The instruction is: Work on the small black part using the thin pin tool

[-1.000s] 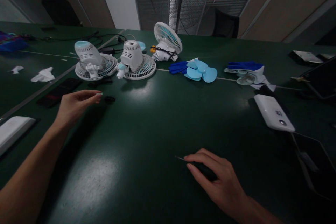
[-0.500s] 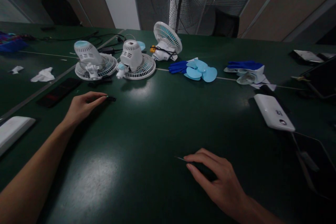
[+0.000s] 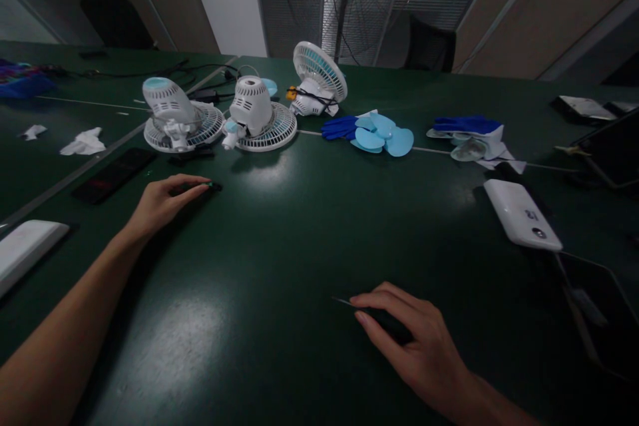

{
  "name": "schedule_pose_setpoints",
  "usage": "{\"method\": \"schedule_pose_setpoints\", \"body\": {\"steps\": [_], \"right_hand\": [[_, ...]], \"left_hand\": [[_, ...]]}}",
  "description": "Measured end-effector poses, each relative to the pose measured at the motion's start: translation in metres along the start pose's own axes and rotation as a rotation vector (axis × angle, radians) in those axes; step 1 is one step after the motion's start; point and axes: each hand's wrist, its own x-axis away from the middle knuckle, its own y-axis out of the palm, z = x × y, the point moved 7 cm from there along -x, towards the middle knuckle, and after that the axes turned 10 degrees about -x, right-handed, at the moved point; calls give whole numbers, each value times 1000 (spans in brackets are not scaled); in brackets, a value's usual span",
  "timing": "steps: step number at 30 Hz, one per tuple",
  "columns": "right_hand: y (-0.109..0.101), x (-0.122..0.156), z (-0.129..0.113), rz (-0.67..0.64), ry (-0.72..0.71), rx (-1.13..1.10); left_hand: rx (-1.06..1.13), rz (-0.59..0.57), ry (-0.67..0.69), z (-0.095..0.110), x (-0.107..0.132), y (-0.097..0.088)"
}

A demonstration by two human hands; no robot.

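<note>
My right hand (image 3: 409, 339) is closed around the dark handle of a screwdriver (image 3: 387, 323) low over the green table. Its thin metal shaft points left past my fingertips. Farther left, my left hand (image 3: 167, 200) pinches a small black and green piece (image 3: 214, 186) between thumb and fingers; its exact kind is too small to tell. Behind that hand lie two white fan units, a left one (image 3: 170, 106) and a right one (image 3: 252, 106), each resting on a round grille. Another white fan (image 3: 319, 80) stands tilted at the back.
A light blue fan blade (image 3: 383, 135) lies beside a blue glove (image 3: 339, 127). More gloves (image 3: 466, 125) are at the right, near a white power bank (image 3: 522, 214). At the left are a dark phone (image 3: 114, 175), tissue (image 3: 84, 142) and a white box (image 3: 27, 249).
My left hand has shifted slightly to the right with the small piece, and more of its green part shows. My right hand stays in place with the screwdriver.
</note>
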Motion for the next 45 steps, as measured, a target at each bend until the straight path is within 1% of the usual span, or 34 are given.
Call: {"method": "schedule_pose_setpoints", "body": {"steps": [6,16,22,24,26,28,29,31,34,36,38,40,45], "right_hand": [[2,1,5,-6,14,14],[1,1,3,-12,11,-3],[1,0,3,-1,14,14],[1,1,4,-4,20,20],[1,1,5,-6,15,20],[1,1,4,-2,8,8],[1,1,4,2,7,4],[0,0,4,9,9,3],[0,-1,3,12,15,11],[0,-2,1,23,4,16],[-1,-3,-1,37,-12,22],[-1,-3,-2,41,-23,25],[2,-4,-1,18,-24,32]], "left_hand": [[32,-2,1,2,0,0],[50,-29,-29,2,1,1],[50,-22,2,5,2,-1],[51,-25,24,10,3,1],[56,-55,65,24,5,7],[62,-114,132,49,12,21],[67,-153,178,65,17,29],[83,-233,310,104,34,49],[122,-305,523,160,68,73],[130,-354,632,187,90,87],[138,-406,702,204,108,99],[149,-437,747,212,118,107],[151,-481,790,214,126,114]]}}
